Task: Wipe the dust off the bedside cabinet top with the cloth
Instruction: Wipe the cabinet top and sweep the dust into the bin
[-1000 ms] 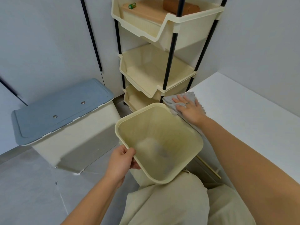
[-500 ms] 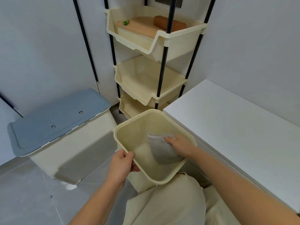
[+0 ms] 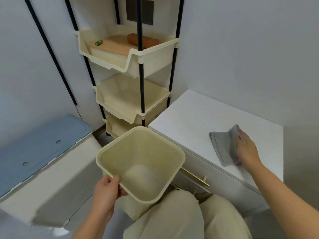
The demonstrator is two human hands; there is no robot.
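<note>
The right hand (image 3: 246, 149) has swung the grey cloth (image 3: 224, 145) out of the cream bin (image 3: 140, 163), where it was half a sec ago, and back onto the white bedside cabinet top (image 3: 198, 118), fingers clamped on the cloth's right edge w/ the rest lying flat toward the near right end. Left hand (image 3: 107, 192) grips the bin's near-left rim, holding it tilted just off the cabinet's left front edge. Looks like dust was just shaken into the bin and another pass is starting; far-left part of the top is bare, prob. already done, near right strip left.
</note>
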